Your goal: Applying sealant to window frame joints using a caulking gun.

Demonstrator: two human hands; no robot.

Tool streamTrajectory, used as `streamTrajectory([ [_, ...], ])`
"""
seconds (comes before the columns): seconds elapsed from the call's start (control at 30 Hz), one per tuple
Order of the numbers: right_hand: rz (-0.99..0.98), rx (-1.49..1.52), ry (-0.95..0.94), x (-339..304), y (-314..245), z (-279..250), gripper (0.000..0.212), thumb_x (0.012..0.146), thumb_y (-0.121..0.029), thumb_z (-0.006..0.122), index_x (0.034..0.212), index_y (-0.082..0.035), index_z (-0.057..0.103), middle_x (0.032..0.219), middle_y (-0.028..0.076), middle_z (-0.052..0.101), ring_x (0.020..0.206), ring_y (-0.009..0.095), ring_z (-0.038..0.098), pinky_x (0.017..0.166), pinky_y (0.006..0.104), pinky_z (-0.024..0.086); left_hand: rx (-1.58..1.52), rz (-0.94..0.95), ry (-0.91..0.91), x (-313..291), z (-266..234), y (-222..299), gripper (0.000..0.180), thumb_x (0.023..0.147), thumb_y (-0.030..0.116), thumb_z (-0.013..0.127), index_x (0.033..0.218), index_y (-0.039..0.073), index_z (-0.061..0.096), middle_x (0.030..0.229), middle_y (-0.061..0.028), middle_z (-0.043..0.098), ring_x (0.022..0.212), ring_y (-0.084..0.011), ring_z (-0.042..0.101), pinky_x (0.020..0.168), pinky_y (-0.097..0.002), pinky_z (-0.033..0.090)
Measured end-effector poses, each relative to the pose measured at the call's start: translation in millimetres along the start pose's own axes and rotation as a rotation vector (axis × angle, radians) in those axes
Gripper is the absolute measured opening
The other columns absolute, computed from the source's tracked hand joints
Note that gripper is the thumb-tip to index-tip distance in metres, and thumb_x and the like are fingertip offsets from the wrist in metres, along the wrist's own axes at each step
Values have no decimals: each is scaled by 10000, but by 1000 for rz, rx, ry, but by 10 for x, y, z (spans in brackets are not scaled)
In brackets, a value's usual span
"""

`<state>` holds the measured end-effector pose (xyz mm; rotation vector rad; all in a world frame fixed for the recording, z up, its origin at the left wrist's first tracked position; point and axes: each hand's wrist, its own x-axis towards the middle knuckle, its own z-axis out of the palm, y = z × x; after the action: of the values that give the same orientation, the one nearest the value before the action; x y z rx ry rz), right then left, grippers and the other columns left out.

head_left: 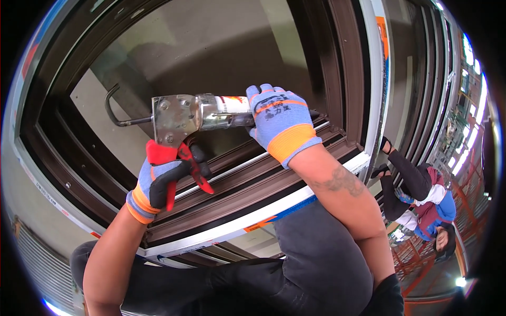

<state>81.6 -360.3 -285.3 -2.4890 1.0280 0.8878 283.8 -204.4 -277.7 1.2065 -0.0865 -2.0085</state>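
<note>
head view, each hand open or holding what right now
Left hand: closed on red handles.
Right hand: closed around the end of the metal tool.

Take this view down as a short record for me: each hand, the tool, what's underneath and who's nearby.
Left hand: gloved, around the red handles
Right hand: gloved, gripping the right end of the tool's body
Tool: metal hand tool, with a bolted plate and a rounded barrel; a hooked rod sticks out to the left
Underneath: brown frame around a grayish pane
Nearby: one person at the far right, wearing blue and maroon
Unclear: the part of the tool covered by the right hand
</note>
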Motion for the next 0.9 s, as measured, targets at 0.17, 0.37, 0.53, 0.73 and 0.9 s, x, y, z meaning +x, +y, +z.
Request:
streamTrajectory([
  [0.17, -8, -6, 49, 1, -8, -13, 551, 699, -316, 830, 1126, -74, 580, 1061, 109, 631, 1009, 252, 658, 840, 373, 539, 7, 48, 50, -49, -1, -12, 253, 830, 108, 579, 1020, -55, 613, 887, -162, 668, 841, -268, 683, 822, -395, 569],
  [0.37, -6, 1, 28, 16, 17, -49, 568, 697, -326, 838, 1130, -76, 567, 1066, 110, 628, 1016, 254, 651, 829, 383, 541, 57, 12, 42, -31, 110, 157, 269, 799, 97, 560, 1013, -58, 612, 873, -165, 672, 837, -272, 686, 835, -403, 564],
  [0.53, -24, 12, 3, 16, -2, -61, 583, 697, -332, 841, 1139, -75, 562, 1067, 109, 627, 1019, 255, 649, 836, 387, 539, 61, 21, 36, -49, 5, 107, 292, 792, 101, 567, 1034, -56, 611, 899, -168, 683, 863, -278, 688, 871, -413, 554],
  [0.73, -30, 79, 22, 0, -7, -96, 562, 699, -320, 838, 1126, -81, 562, 1065, 113, 628, 1002, 261, 655, 847, 389, 531, 12, 20, 30, -85, 61, 197, 406, 801, 113, 603, 1165, -64, 592, 1004, -181, 696, 993, -313, 691, 965, -425, 522],
  [0.9, -50, 92, 72, 8, 9, -32, 513, 713, -304, 824, 1101, -89, 567, 1027, 102, 638, 977, 256, 661, 836, 382, 528, -9, -13, 18, -91, 21, 173, 467, 808, 112, 620, 1235, -69, 567, 1079, -202, 694, 1069, -331, 680, 1015, -440, 502],
])
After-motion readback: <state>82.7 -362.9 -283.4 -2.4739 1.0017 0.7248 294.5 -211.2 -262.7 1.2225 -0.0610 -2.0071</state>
